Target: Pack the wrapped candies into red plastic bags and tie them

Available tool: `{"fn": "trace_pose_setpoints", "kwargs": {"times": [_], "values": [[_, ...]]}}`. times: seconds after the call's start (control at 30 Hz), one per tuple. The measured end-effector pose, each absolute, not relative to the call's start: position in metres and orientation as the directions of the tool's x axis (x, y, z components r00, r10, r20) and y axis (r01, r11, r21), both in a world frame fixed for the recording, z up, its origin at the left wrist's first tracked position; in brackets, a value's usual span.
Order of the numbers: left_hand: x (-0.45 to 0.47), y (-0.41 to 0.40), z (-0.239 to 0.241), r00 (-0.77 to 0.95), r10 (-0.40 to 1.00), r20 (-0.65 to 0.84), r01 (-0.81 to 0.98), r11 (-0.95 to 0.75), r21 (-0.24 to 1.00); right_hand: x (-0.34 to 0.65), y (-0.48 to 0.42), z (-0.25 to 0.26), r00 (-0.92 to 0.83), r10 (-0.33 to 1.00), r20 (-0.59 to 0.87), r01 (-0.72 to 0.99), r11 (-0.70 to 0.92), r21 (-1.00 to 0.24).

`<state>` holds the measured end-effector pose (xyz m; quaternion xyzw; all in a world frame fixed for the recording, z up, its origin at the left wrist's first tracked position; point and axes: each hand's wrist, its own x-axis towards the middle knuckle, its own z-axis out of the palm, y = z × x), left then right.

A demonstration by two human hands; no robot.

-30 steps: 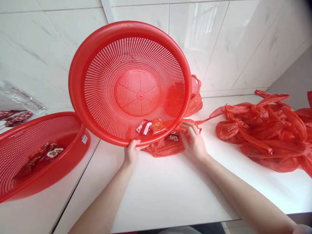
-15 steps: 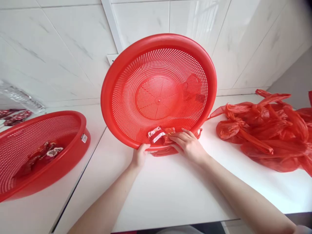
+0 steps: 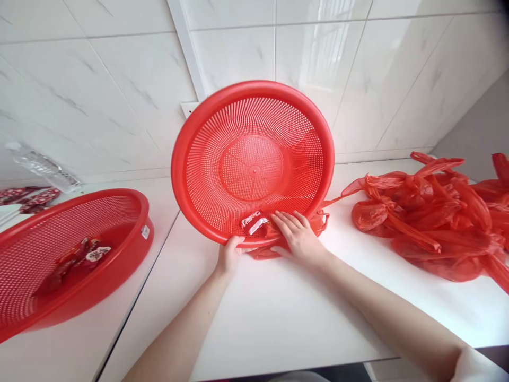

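Baskets: 2 | tilted basket (image 3: 254,159): left hand (image 3: 229,255) grip pinching rim | right hand (image 3: 299,240) fingers spread on candy (image 3: 254,223)

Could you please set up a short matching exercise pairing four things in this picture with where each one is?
Things:
1. tilted basket
2. flat basket
3. plastic bags
4. wrapped candy

Places:
A. heaped at the right of the counter
B. low inside the tilted basket, by the right hand
C. at the far left
D. rim in the left hand

Pairs: 1-D, 2-C, 3-A, 4-B
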<state>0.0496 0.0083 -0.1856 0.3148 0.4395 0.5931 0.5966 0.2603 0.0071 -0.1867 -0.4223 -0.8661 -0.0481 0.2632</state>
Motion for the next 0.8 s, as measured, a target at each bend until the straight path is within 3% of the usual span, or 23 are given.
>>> {"fn": "trace_pose_setpoints", "kwargs": {"times": [0.13, 0.23, 0.33, 0.43, 0.53, 0.63, 0.73, 0.8], "values": [[0.042, 0.013, -0.187, -0.145, 0.981, -0.127, -0.41, 0.058, 0.91, 0.243, 0.018, -0.177, -0.57, 0.695, 0.439, 0.719, 0.68, -0.143], [0.034, 0.017, -0.186, -0.172, 0.98, -0.103, -0.388, 0.029, 0.921, 0.241, 0.029, -0.158, -0.57, 0.667, 0.48, 0.686, 0.708, -0.168], [0.028, 0.02, -0.183, -0.204, 0.974, -0.102, -0.388, 0.015, 0.922, 0.248, 0.041, -0.136, -0.349, 0.745, 0.569, 0.7, 0.611, -0.37], [0.025, 0.021, -0.181, -0.201, 0.975, -0.094, -0.389, 0.009, 0.921, 0.259, 0.048, -0.123, -0.118, 0.846, 0.521, 0.604, 0.477, -0.638], [0.026, 0.021, -0.18, -0.214, 0.968, -0.131, -0.412, 0.032, 0.911, 0.266, 0.051, -0.124, -0.039, 0.911, 0.411, 0.384, 0.394, -0.835], [0.027, 0.021, -0.182, -0.19, 0.973, -0.13, -0.431, 0.037, 0.902, 0.272, 0.053, -0.132, 0.019, 0.962, 0.272, 0.047, 0.27, -0.962], [0.026, 0.023, -0.185, -0.189, 0.975, -0.121, -0.445, 0.025, 0.895, 0.277, 0.057, -0.134, 0.028, 0.999, 0.029, -0.313, 0.036, -0.949], [0.025, 0.025, -0.186, -0.223, 0.966, -0.129, -0.451, 0.015, 0.892, 0.279, 0.058, -0.13, -0.025, 0.996, -0.085, -0.456, -0.087, -0.886]]}}
